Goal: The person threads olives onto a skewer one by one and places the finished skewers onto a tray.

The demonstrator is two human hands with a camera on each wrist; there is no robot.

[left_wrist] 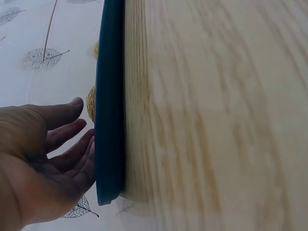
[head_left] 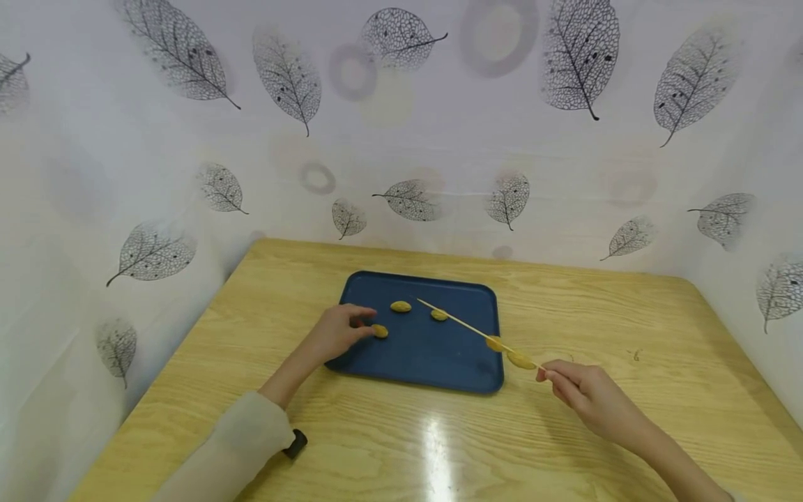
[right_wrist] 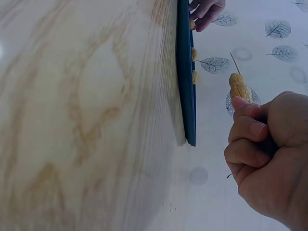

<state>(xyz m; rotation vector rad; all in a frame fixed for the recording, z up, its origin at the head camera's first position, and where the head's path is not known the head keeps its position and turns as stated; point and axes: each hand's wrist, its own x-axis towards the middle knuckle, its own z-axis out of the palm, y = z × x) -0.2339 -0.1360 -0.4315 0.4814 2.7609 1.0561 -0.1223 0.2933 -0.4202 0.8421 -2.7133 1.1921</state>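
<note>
Count five wrinkled yellow pieces (head_left: 401, 307) in total: three on the tray (head_left: 433, 359), two on the skewer (head_left: 464, 325). Register trays, quantity one; skewers, quantity one. Enter two hands: one left hand (head_left: 337, 333), one right hand (head_left: 590, 397). Add one wooden table (head_left: 596, 314) and one small black object (head_left: 295, 444). On the backdrop (head_left: 439, 150), log at least fifteen leaf prints (head_left: 509, 201) and at least three grey rings (head_left: 332, 72) in the head view; treat both as minimum values.
</note>
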